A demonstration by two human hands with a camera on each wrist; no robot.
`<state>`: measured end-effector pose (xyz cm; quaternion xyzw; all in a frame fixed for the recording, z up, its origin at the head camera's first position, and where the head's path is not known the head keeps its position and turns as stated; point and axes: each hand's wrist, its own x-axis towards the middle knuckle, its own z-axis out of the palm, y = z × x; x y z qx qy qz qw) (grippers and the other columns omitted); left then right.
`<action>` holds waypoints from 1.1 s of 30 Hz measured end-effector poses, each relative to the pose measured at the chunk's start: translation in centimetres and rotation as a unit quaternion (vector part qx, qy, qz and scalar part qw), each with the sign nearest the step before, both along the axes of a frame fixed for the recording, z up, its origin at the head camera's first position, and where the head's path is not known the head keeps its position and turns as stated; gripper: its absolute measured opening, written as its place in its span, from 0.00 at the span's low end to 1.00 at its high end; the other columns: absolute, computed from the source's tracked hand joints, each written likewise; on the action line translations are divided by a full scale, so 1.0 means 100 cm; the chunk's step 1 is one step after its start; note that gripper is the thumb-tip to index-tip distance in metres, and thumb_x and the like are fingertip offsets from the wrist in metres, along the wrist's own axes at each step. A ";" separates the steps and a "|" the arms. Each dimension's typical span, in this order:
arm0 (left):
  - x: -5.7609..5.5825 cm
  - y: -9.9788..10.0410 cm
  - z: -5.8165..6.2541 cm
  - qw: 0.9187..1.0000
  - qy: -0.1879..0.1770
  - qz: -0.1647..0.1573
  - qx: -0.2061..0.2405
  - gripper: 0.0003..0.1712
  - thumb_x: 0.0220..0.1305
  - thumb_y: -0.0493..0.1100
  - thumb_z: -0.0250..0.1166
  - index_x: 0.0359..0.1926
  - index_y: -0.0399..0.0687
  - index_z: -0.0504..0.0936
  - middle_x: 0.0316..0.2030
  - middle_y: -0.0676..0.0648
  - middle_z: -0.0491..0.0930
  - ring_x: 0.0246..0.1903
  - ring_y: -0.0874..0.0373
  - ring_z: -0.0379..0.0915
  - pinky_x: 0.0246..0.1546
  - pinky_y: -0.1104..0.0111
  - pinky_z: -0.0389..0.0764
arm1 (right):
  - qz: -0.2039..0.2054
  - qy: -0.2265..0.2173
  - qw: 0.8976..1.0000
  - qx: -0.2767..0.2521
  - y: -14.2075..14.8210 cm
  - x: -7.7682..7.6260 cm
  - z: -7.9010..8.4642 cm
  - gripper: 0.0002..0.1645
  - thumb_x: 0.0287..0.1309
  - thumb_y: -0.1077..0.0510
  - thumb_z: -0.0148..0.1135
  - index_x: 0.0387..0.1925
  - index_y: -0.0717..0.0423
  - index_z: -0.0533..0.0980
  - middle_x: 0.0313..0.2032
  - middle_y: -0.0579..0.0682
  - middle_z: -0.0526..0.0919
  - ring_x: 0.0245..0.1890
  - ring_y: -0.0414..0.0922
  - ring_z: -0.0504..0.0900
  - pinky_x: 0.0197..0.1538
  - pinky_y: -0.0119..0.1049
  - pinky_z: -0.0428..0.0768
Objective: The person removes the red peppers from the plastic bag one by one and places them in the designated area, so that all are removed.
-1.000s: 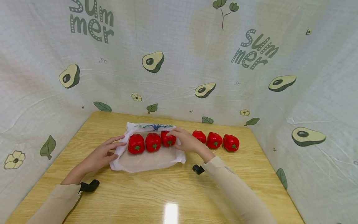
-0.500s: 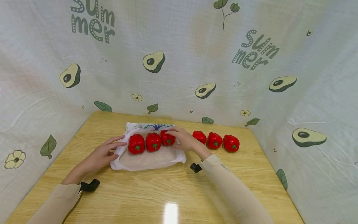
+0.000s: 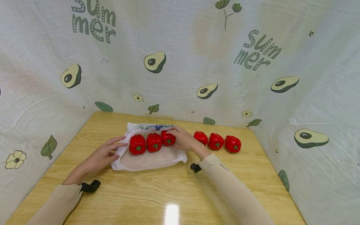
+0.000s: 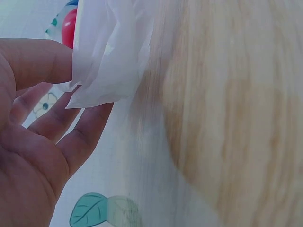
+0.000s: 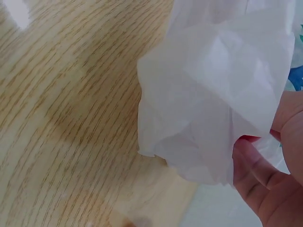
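Note:
A red bell pepper (image 3: 167,139) is gripped by my right hand (image 3: 184,140) at the right end of a shallow box (image 3: 149,164) lined with thin white paper. Two more red bell peppers (image 3: 137,144) (image 3: 154,142) sit to its left in the box, green stems facing me. My left hand (image 3: 102,154) rests at the box's left side, its fingers spread and lightly bent. In the left wrist view the fingertips meet the white paper (image 4: 111,56) and are partly hidden by it. In the right wrist view paper (image 5: 203,94) covers most of the held pepper.
Right of the box, three red bell peppers (image 3: 201,138) (image 3: 216,141) (image 3: 232,144) stand in a row on the wooden table (image 3: 146,197). A white curtain (image 3: 180,62) printed with avocados and leaves hangs along the back and sides.
My right hand has shifted slightly left and away from me, with the pepper it holds moving a little the same way. My left hand has stayed at the box's left side.

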<state>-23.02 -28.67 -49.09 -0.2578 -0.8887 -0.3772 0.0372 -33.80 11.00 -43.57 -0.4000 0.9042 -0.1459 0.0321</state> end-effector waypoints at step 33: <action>0.000 0.000 0.000 1.000 -0.005 0.002 -0.003 0.33 0.67 0.25 0.68 0.72 0.44 0.78 0.79 0.38 0.61 0.72 0.33 0.64 0.55 0.48 0.85 | -0.035 0.002 0.997 -0.063 -0.003 -0.005 -0.021 0.36 0.63 0.68 0.73 0.70 0.45 0.75 0.69 0.50 0.66 0.50 0.49 0.82 0.55 0.38 0.85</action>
